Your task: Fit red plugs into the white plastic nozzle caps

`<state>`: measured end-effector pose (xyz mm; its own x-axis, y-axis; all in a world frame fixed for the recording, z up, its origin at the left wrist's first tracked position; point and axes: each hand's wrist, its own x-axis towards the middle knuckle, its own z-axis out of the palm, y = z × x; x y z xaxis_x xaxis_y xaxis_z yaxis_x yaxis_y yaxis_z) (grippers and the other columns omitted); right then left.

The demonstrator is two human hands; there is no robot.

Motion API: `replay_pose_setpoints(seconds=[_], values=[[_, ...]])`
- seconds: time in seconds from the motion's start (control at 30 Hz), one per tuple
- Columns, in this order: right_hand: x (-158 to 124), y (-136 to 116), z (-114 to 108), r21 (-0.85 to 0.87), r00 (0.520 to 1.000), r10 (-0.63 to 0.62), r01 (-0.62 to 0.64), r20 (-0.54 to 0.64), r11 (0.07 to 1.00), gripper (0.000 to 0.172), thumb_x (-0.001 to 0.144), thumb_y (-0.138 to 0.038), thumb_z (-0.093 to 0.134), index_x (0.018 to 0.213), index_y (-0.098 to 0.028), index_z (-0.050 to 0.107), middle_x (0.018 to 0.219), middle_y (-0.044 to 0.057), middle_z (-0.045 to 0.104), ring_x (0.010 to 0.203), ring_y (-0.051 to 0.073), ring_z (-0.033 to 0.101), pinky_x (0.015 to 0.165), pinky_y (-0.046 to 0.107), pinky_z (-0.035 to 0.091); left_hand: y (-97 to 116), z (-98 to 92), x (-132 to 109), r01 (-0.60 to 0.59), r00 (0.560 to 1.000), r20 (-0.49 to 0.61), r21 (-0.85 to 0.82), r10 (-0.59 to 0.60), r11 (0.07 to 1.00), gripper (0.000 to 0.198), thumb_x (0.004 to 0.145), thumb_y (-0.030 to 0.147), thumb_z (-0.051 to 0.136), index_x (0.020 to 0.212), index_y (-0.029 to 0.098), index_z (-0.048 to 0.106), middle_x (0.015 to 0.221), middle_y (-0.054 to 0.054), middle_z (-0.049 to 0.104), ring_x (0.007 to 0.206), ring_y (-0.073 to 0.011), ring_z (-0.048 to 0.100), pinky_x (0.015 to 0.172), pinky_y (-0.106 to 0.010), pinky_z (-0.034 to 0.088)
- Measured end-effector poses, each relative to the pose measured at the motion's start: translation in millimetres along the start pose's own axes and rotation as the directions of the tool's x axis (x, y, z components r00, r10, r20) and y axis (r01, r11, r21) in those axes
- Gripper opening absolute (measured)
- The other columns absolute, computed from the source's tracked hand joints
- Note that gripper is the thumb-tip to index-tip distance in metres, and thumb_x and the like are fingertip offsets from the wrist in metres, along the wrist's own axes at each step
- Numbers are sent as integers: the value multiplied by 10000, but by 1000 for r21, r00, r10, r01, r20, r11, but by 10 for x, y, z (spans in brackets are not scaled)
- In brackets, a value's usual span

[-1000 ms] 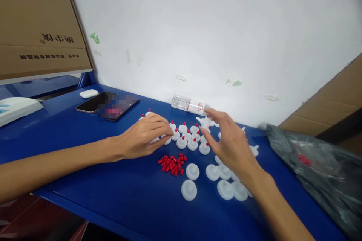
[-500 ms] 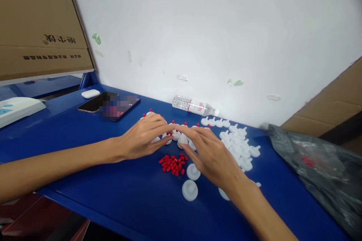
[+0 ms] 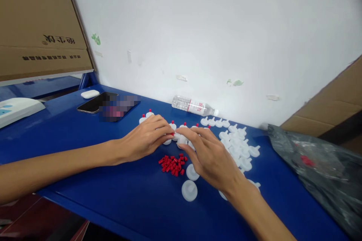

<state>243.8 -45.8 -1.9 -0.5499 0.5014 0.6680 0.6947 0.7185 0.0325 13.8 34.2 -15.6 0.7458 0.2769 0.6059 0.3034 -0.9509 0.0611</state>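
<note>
Two loose lids (image 3: 189,190) lie nearest, towards five o'clock from the meeting fingertips (image 3: 170,131); the cap heap (image 3: 171,165) sits at six. The left hand (image 3: 145,135) pinches a red cap (image 3: 172,134), its fingers narrow. Facing it just to three o'clock, the right hand (image 3: 210,156) holds a white lid (image 3: 181,138) between thumb and fingers; whether cap and lid touch is unclear. Uncapped lids (image 3: 236,145) spread at three, capped lids (image 3: 172,124) stand just beyond at twelve, and the bottle (image 3: 195,106) lies at one.

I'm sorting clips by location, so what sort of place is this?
Probably a small workshop or assembly area, though I can't be certain: there's a pile of loose red caps, many white nozzle pieces set out near it, and large printed cardboard at the left.
</note>
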Motion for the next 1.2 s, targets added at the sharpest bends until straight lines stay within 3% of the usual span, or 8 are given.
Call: replay_pose_setpoints(seconds=[0.23, 0.57, 0.73, 0.83, 0.97, 1.1, 1.2], values=[[19, -61, 19, 134, 999, 34, -30, -29, 990, 405, 990, -61, 514, 1358, -219, 454, 1234, 43, 685, 1092, 190, 600, 977, 366, 506, 93, -29, 20, 44, 999, 12, -174, -42, 984, 195, 1058, 173, 388, 982, 147, 566, 866, -53, 579, 799, -183, 495, 768, -323, 430], [31, -99, 41, 118, 998, 30, -23, -54, 993, 402, 976, -21, 493, 1328, -214, 485, 1194, 40, 704, 1062, 188, 620, 916, 370, 524, 173, -80, 28, 94, 995, 42, -279, -85, 956, 224, 1013, 115, 379, 845, 166, 519, 760, -10, 535, 700, -155, 457, 682, -287, 392], [45, -99, 31, 87, 999, 21, -17, -43, 996, 366, 992, -61, 490, 1321, -222, 493, 1193, 48, 703, 1074, 199, 623, 934, 381, 517, 169, -57, 50, 79, 997, 18, -258, -77, 963, 253, 1035, 154, 350, 850, 167, 521, 779, -24, 568, 708, -161, 486, 687, -290, 421], [59, -124, 26, 63, 999, 8, -11, 36, 998, 368, 971, -32, 474, 1288, -213, 527, 1203, 57, 694, 1120, 209, 602, 1003, 388, 492, 163, -66, 72, 19, 999, -35, -181, -26, 983, 223, 1040, 183, 371, 904, 163, 546, 804, -43, 598, 730, -174, 513, 709, -311, 440], [80, -99, -26, -10, 996, -31, 32, 89, 999, 298, 955, -48, 474, 1184, -190, 602, 1142, 74, 700, 1055, 224, 614, 952, 406, 510, 173, -95, 73, -7, 996, -89, -94, -1, 996, 148, 1030, 214, 441, 1011, 161, 577, 876, -67, 645, 794, -192, 563, 763, -344, 464], [62, 87, -158, -100, 994, 100, -103, -33, 990, 210, 997, -161, 501, 1151, -173, 645, 1131, 92, 715, 1062, 241, 631, 954, 426, 495, 136, -105, 50, 55, 994, -93, -88, -63, 995, 93, 1003, 214, 542, 1076, 168, 576, 990, -73, 662, 903, -192, 600, 838, -340, 486], [8, 282, -231, -145, 956, 278, -289, -91, 946, 309, 1044, -267, 448, 1279, -172, 626, 1213, 107, 698, 1116, 257, 626, 970, 447, 487, 73, -82, 36, 38, 996, -77, -71, -43, 997, 50, 1006, 202, 564, 1013, 167, 599, 957, -61, 657, 898, -179, 604, 821, -318, 492]])
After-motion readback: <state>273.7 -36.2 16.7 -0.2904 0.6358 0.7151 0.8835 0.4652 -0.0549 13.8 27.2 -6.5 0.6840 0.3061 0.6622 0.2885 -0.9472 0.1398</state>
